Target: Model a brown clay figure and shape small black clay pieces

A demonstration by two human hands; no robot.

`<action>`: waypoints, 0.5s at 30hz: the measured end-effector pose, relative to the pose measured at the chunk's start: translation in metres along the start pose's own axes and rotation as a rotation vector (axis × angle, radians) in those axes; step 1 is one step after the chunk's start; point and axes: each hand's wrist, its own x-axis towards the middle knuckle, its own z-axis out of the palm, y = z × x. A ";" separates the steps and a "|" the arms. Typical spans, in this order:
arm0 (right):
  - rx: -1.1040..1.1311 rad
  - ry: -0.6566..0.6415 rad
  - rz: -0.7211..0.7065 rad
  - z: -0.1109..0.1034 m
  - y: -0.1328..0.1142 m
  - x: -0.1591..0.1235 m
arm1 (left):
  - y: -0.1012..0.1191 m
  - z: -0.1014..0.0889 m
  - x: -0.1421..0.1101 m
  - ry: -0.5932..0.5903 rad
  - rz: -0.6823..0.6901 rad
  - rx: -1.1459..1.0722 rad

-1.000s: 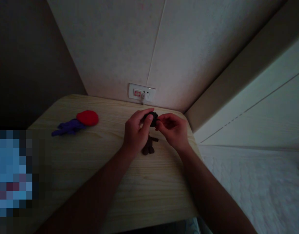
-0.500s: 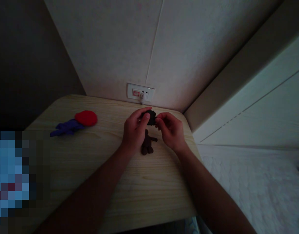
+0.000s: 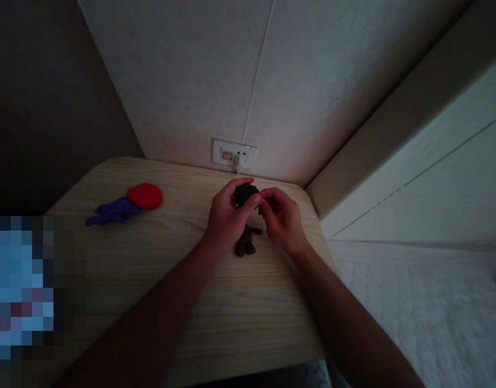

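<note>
My left hand (image 3: 226, 216) is closed around a rounded black lump of modelling clay (image 3: 245, 193), holding it above the table. Its thumb lies across the lump's right side. Thumb and fingers of my right hand (image 3: 284, 218) are pinched together at the lump's right edge, touching my left thumb; whether a bit of clay is between them is hidden. Below the hands, a small dark brown clay figure (image 3: 245, 243) lies on the wooden table (image 3: 207, 323). Two rounded feet and one arm stretched to the right show, while its upper part is covered by my left hand.
To the left lies a flat red clay disc (image 3: 145, 195) against a lumpy purple clay piece (image 3: 117, 209). A wall socket (image 3: 235, 154) with a white plug is behind the table. White quilted bedding (image 3: 401, 312) lies to the right; a blurred patch covers the lower left.
My left thumb has slid right across the black lump to meet my right fingertips. The lump has shifted slightly left in the hand, and more of the brown figure's top is covered.
</note>
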 end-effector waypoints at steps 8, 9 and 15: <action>-0.139 -0.053 -0.098 -0.005 0.002 0.000 | 0.000 0.000 0.001 0.023 -0.046 -0.050; -0.150 -0.061 -0.096 -0.005 0.002 0.000 | 0.000 -0.001 0.001 0.026 -0.043 -0.038; -0.186 -0.122 -0.049 -0.003 0.002 0.000 | -0.002 -0.001 0.001 0.029 -0.001 0.013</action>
